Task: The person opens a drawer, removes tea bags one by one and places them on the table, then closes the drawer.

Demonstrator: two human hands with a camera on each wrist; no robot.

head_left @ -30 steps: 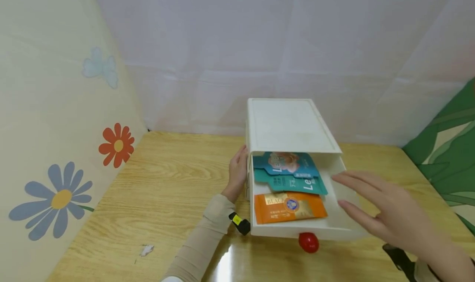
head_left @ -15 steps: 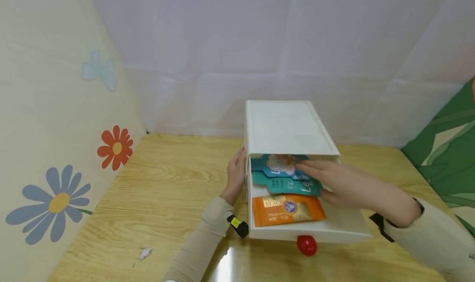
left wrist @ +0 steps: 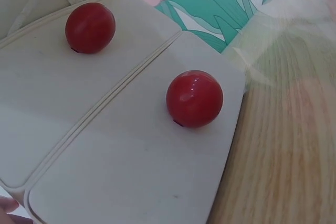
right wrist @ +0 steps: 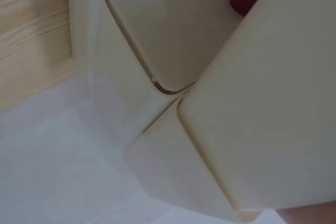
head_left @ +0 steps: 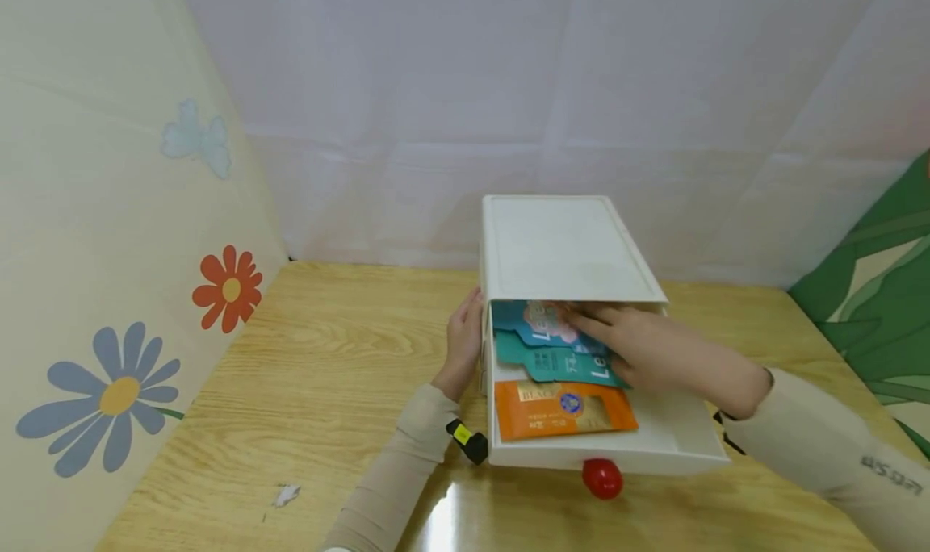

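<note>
A white drawer cabinet (head_left: 559, 245) stands on the wooden table, its top drawer (head_left: 676, 435) pulled out toward me. Inside lie two teal packets (head_left: 552, 362) and an orange packet (head_left: 563, 408). My right hand (head_left: 603, 334) reaches into the drawer, its fingers stretched flat on the upper teal packet (head_left: 523, 318); the thumb is hidden. My left hand (head_left: 465, 334) rests flat against the cabinet's left side. The drawer's red knob (head_left: 602, 478) faces me. The left wrist view shows two red knobs (left wrist: 195, 98) on the drawer fronts. The right wrist view shows mostly white cabinet panels (right wrist: 157, 40).
A flower-printed wall (head_left: 109, 294) borders the wooden table (head_left: 312, 374) on the left, a white curtain hangs behind, and a green leaf-printed panel (head_left: 872, 318) stands at the right. A small white scrap (head_left: 286, 495) lies near the table's front left.
My right hand moved from above the drawer's right side leftward and down into the drawer, onto the teal packets. The left hand stayed against the cabinet.
</note>
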